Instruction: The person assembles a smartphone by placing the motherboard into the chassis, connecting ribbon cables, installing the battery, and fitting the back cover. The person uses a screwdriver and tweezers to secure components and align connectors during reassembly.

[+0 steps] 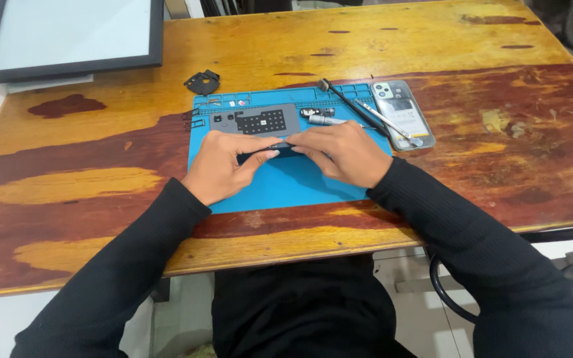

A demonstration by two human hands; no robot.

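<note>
Dark flat part (280, 151) on blue mat (286, 185), pinched in grip of left hand (223, 166) and right hand (346, 154)

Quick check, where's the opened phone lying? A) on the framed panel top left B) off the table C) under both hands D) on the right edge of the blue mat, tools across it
D: the opened phone lies at the right edge of the blue mat with thin tools laid across it, while the left hand and right hand both hold a small dark part mid-mat.
</note>
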